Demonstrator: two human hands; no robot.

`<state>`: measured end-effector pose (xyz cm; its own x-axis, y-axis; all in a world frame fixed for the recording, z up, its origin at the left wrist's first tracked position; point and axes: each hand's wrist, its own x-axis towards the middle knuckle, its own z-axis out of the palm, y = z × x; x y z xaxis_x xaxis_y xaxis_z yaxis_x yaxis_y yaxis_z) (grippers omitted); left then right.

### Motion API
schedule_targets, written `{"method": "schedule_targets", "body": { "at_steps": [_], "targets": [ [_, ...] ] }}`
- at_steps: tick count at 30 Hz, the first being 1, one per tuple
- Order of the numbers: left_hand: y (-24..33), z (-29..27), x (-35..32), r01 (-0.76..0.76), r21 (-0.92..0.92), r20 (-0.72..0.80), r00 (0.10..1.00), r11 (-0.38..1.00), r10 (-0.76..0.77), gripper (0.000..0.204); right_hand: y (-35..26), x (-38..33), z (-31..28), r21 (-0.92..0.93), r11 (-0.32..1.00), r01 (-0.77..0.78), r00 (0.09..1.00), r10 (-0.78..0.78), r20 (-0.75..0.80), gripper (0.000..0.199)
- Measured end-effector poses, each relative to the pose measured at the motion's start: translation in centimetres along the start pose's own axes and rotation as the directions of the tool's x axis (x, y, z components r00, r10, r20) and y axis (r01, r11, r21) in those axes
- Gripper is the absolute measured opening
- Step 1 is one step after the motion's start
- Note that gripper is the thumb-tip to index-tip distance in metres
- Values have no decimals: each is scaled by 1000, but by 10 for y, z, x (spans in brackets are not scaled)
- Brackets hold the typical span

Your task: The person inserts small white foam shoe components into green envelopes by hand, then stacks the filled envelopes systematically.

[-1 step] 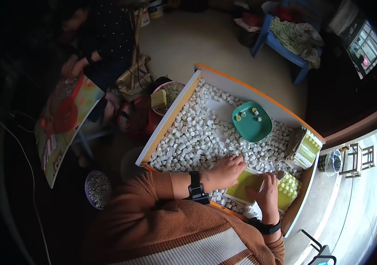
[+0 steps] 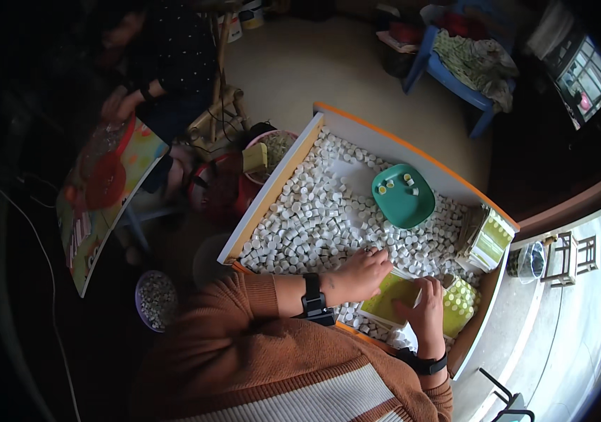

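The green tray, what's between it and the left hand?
Lots of small white pieces lie between the green tray and the left hand, in the head view.

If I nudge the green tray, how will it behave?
The green tray looks like moulded plastic, so probably stiff and light. It sits among loose white pieces, which may shift or make it rock. The small pieces inside lie apart and could slide or roll if the tray tilts.
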<state>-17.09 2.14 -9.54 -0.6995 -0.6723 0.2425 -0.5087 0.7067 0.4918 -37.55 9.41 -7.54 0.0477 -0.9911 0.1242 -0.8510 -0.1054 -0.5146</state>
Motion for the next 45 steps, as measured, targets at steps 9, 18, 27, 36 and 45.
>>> {"method": "schedule_targets", "body": {
  "at_steps": [9, 18, 27, 36, 45],
  "targets": [
    [0, 6, 0, -6, 48, 23, 1000, 999, 5, 36, -1, -5, -1, -1, 1000, 10, 1000, -10, 4, 57],
    [2, 5, 1, 41, -40, 101, 994, 998, -37, 24, -7, -3, -3, -18, 1000, -6, 1000, 6, 27, 53],
    [2, -8, 9, 43, -57, 118, 992, 997, -36, 30, -3, 6, -2, -6, 1000, -21, 1000, 21, 21, 51],
    [3, -15, 6, 176, -374, 246, 965, 910, -86, 32, -1, -7, -10, 188, 976, -107, 994, 109, -1, 46],
    [29, -46, 19, -156, -123, -116, 983, 980, 142, 33, 4, -8, 7, 894, 301, -333, 940, 183, 289, 18]
  ]
}}
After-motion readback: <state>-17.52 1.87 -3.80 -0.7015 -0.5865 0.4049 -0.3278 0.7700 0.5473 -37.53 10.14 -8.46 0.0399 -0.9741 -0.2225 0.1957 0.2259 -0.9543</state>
